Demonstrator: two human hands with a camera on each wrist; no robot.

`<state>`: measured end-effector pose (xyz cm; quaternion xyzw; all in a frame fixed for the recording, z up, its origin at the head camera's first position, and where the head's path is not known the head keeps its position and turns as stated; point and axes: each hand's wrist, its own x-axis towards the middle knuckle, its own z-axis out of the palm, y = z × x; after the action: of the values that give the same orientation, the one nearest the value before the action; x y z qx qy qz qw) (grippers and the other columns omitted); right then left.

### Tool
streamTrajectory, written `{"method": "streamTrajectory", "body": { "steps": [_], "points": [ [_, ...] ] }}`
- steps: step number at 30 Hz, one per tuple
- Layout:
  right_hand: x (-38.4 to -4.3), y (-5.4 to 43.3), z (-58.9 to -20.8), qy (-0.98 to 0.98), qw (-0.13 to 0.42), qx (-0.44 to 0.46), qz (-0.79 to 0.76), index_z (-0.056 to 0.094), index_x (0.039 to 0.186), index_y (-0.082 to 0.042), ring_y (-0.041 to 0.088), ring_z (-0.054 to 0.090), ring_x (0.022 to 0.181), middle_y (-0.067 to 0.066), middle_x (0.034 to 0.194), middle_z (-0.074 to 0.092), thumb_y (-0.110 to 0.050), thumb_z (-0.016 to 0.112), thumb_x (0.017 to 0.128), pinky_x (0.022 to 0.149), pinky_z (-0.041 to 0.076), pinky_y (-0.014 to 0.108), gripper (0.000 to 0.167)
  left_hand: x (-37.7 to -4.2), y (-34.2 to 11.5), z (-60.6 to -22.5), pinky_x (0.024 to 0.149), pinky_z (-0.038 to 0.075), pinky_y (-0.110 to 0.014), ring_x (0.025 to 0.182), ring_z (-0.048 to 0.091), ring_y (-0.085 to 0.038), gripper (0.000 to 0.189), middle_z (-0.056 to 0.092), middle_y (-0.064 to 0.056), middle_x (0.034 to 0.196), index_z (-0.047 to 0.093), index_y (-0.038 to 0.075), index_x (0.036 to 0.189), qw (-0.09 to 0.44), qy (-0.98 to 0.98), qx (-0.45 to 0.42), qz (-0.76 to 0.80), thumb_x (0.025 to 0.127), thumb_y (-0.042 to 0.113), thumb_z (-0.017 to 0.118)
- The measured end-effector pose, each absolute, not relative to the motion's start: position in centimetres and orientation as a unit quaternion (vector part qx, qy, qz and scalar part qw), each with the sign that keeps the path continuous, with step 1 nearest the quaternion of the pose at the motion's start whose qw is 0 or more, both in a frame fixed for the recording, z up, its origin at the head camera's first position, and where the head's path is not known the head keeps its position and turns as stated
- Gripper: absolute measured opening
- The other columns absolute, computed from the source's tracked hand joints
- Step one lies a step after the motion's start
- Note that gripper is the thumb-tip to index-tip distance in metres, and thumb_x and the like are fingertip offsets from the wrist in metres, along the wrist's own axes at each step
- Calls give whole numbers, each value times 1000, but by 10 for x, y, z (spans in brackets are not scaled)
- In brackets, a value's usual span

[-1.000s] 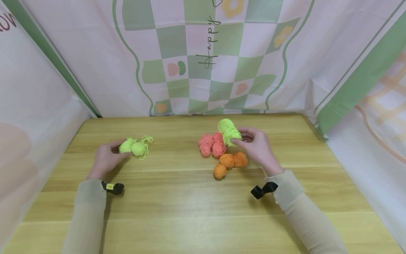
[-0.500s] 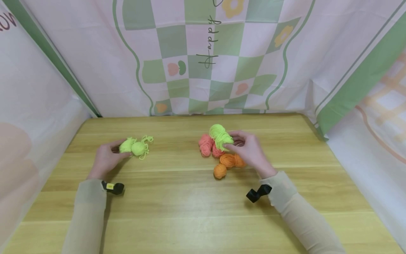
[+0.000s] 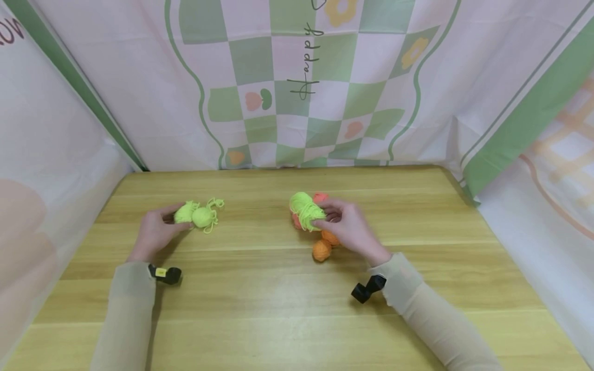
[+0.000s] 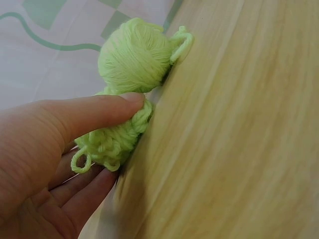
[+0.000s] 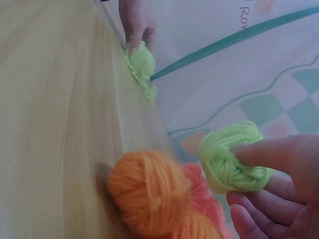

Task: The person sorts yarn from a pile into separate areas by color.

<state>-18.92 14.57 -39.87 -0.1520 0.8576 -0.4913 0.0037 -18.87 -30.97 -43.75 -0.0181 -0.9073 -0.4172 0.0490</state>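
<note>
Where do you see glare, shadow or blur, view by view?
Head view: pale glare on the table, shadow beside the left sleeve; left wrist view: shadow by the left hand, soft wood grain; right wrist view: the orange yarn ball looks blurrier than the held green yarn.
</note>
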Motion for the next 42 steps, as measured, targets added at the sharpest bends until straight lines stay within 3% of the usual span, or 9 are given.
{"method": "streamTrajectory", "body": {
  "steps": [25, 42],
  "points": [
    [-187, 81, -412, 837, 42, -250, -485, 73, 120, -6, 14, 65, 87, -1, 105, 71, -14, 84, 86, 77, 58, 29, 36, -189, -310, -437, 96, 52, -54, 111, 63, -43, 64, 60, -30, 132, 58, -3, 140, 46, -909, -14, -414, 86, 19, 84],
    [-193, 32, -416, 840, 75, -260, -471, 70, 125, -5, 13, 65, 89, 4, 108, 72, -12, 80, 88, 80, 56, 26, 39, -190, -311, -438, 96, 52, -55, 112, 63, -44, 62, 60, -29, 133, 58, -2, 139, 46, -910, -15, -412, 86, 17, 84]
  ]
}}
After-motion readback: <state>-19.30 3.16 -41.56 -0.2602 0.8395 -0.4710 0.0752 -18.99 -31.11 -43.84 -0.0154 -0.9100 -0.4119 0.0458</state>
